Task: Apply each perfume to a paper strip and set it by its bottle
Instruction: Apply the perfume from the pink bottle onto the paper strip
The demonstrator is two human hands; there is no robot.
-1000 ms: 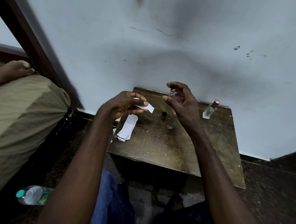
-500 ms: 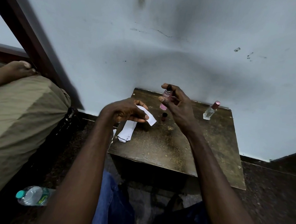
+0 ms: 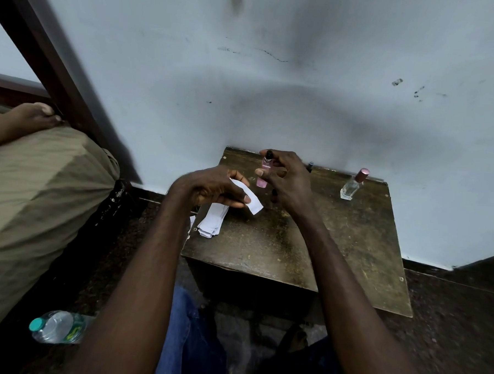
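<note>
Spray time, looks like. Right hand [image 3: 286, 183] grips the pink perfume bottle [image 3: 263, 173] upright at centre frame, forefinger on the black nozzle, thumb and other fingers wrapped round the glass. Left hand [image 3: 211, 189] pinches a paper strip [image 3: 252, 201] between thumb and forefinger, its free end just below the bottle. I'd turn the nozzle toward the strip's tip and give one short press, keeping the pinching fingers out of the mist.

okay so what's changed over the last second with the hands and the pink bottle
The right hand turned the pink perfume bottle upright, with its nozzle on top. The left hand tipped its paper strip down toward the bottle. The strip pile and the clear bottle stayed put.
</note>
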